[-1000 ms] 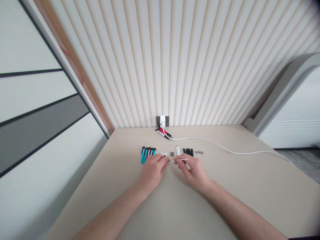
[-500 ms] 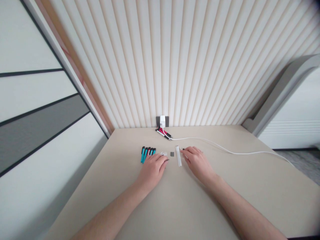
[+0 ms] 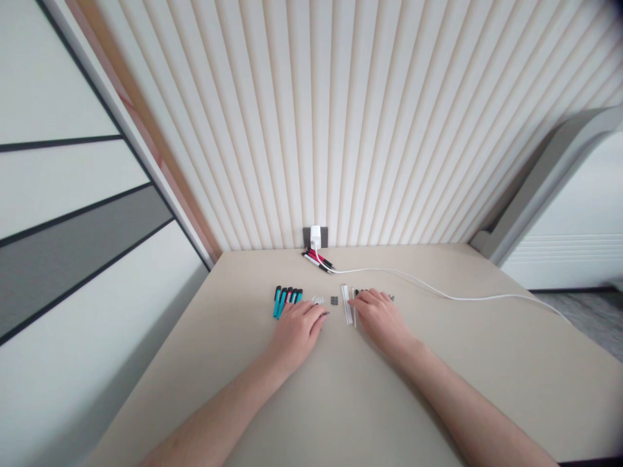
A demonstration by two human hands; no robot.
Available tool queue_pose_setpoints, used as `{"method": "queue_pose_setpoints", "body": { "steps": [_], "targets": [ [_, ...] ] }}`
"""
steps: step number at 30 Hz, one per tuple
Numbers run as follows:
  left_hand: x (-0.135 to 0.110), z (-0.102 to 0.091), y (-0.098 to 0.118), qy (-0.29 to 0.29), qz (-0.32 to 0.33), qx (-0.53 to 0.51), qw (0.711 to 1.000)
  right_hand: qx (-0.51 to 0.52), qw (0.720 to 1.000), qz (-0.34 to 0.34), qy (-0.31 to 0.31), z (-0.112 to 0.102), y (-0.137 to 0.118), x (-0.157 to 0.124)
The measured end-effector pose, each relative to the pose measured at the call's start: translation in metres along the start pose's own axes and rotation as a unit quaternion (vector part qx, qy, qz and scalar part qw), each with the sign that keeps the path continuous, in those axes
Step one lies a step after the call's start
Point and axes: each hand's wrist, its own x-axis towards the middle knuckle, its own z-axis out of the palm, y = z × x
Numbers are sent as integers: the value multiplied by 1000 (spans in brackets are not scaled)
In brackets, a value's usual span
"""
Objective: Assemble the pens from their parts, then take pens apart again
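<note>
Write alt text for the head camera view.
Two bare hands rest on a beige table: the left hand sits between teal markers and small white pieces, the right hand beside a white strip. A white cable runs from a wall plug.

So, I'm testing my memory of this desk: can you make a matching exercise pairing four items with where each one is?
Items:
1. White plug adapter
2. Teal markers
3. Small dark grey square
4. Red and black pens

Places:
A. Between the left hand and the right hand
B. Plugged into the dark wall socket
C. On the table by the wall, below the adapter
D. Just beyond the left hand

Right pairs: 1-B, 2-D, 3-A, 4-C
</note>
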Motion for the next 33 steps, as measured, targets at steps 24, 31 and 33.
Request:
{"method": "queue_pose_setpoints", "body": {
  "steps": [24,31,33],
  "targets": [
    [1,1,0,-12,3,-1,1000,0,1000,-17,26,5,-3,-1],
    [0,-2,2,-15,-5,-9,1000,157,980,-29,118,3,-14,-1],
    [0,-2,2,-15,-9,-13,1000,244,959,-38,139,3,-21,-1]
  ]
}}
